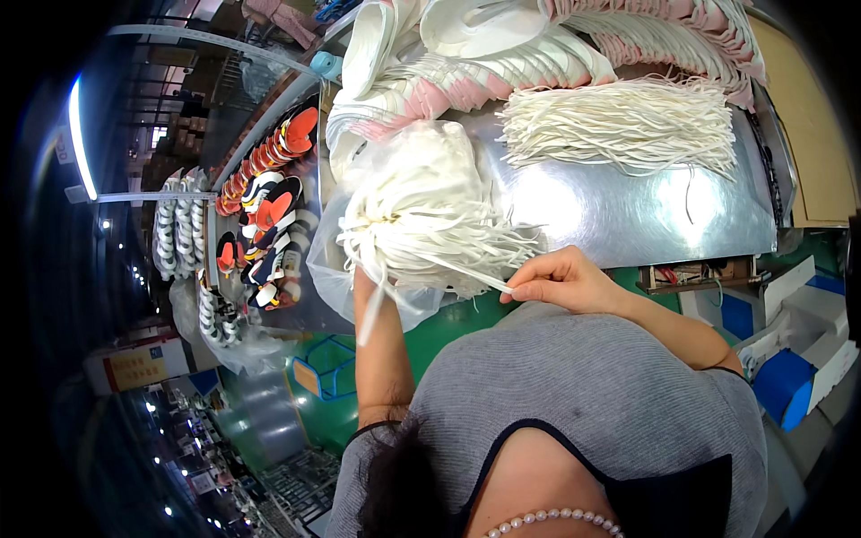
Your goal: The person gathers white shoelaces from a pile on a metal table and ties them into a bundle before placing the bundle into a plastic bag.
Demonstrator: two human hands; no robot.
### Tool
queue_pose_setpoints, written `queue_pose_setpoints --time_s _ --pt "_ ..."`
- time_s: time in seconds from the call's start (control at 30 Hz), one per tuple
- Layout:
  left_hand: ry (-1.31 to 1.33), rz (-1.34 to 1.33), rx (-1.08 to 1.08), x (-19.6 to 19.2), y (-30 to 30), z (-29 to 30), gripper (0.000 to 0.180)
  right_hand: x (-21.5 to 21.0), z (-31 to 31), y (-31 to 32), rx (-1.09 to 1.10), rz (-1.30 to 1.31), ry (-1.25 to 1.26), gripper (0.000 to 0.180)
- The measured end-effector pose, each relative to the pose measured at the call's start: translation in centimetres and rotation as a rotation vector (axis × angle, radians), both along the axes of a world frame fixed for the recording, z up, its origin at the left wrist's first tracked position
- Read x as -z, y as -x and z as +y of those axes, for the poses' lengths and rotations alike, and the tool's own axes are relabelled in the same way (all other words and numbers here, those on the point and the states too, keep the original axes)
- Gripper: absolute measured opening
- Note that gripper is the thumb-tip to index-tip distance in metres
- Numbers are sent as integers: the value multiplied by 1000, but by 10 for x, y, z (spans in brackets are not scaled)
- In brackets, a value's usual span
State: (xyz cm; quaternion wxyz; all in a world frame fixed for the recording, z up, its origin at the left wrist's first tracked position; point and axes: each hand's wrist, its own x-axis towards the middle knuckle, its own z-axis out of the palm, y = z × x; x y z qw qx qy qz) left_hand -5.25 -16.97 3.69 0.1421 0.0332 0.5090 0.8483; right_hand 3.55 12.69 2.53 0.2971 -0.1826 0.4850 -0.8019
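A large bundle of white shoelaces (421, 220) hangs over the near edge of the metal table, with clear plastic (336, 255) around and under it. My left forearm (381, 359) reaches up to the bundle's left side. The laces hide my left hand and its fingers. To the right, my right hand (567, 282) is closed in a pinch on the end of one white lace (471, 273), drawn out taut from the bundle. A loose lace end dangles in front of my left forearm, blurred.
Another pile of white laces (628, 125) lies on the metal table (574, 211). Behind it stand rows of white and pink shoe parts (466, 81). Red and black shoe pieces (269, 211) are stacked at the left. An open drawer (700, 274) juts out below the table edge.
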Motion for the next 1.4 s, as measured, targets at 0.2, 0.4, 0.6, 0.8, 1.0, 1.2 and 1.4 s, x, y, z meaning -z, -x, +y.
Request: queue_pose_setpoints --time_s 0.2,0.4,0.6,0.8,1.0,1.2,1.4 --pt "396 136 -47 -9 -21 23 50 -4 18 23 145 -133 39 14" --pt "419 191 -17 -23 -27 43 55 -18 27 26 273 -23 35 20" --pt "746 438 126 -23 -28 43 56 -8 5 54 227 -71 -29 26" --pt "951 647 208 -22 -30 48 58 -3 14 59 324 -166 235 20" --pt "1048 767 209 -21 -34 45 59 -7 18 52 140 -342 561 12" --pt "1116 845 174 -14 -40 35 60 -15 25 35 44 -97 187 15" --pt "1015 819 62 22 -48 29 61 -38 31 21 -229 283 -135 8"
